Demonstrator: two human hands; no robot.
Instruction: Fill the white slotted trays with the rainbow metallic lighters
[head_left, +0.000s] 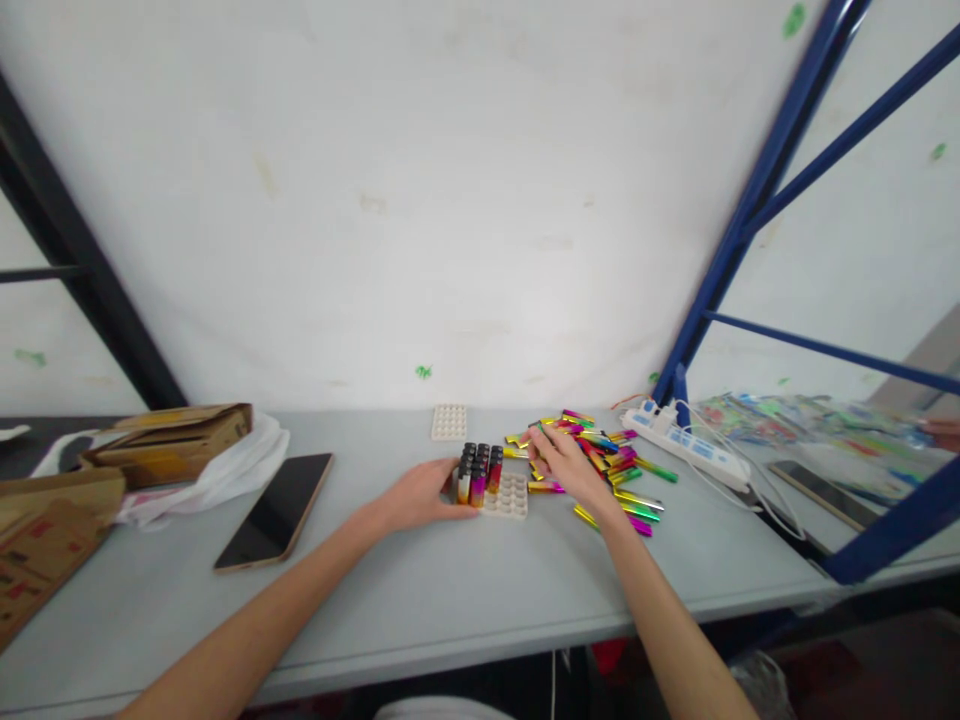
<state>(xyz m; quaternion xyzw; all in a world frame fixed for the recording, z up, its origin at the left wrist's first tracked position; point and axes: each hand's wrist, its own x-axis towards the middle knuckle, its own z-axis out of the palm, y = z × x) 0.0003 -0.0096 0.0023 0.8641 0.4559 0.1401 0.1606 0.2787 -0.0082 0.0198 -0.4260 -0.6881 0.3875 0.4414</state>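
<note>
Two-handed, seems midway through filling a cupped tray [517, 512] at frame centre, judging by black-topped upright tubes [478, 487] crowding its left side and bare cups [512, 490] at right. Curves the left hand [424, 496] around the upright group, thumb and fingers apart, firmness of grip unclear. Bends the fingers of the right hand [564, 463] over shiny loose tubes [621, 460] strewn right of centre on the tabletop [420, 590]; cannot say whether pinching one. Probably calls for lifting one tube clear, upending it and lining it up above a bare cup.
</note>
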